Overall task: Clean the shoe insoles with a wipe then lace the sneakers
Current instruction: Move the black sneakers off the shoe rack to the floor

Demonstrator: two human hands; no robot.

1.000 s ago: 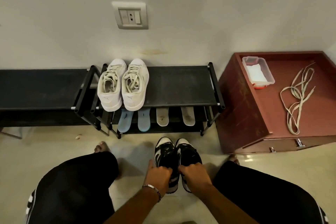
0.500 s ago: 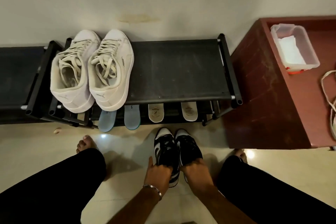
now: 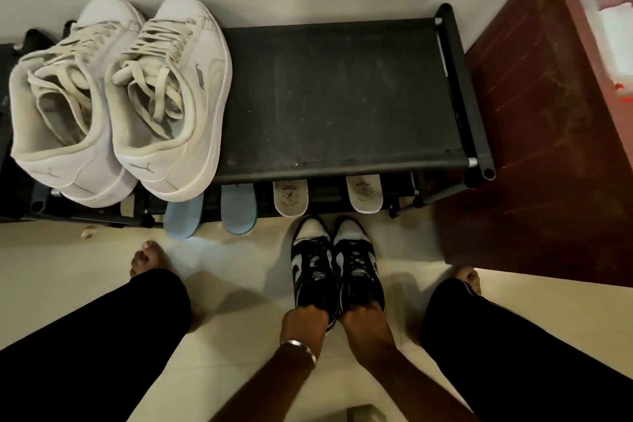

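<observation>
At lower centre, the left hand (image 3: 305,320) and right hand (image 3: 364,320) each curl their fingers round the heel of one of two black-and-white sneakers (image 3: 337,264) on the pale tiled floor (image 3: 68,284). Four insoles (image 3: 291,197) poke from under the black rack (image 3: 342,96), mid-frame.

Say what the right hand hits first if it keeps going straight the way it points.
Probably the white insole jutting from the rack's lower shelf, past the toe of the black sneaker the right hand holds; depth is unclear.
</observation>
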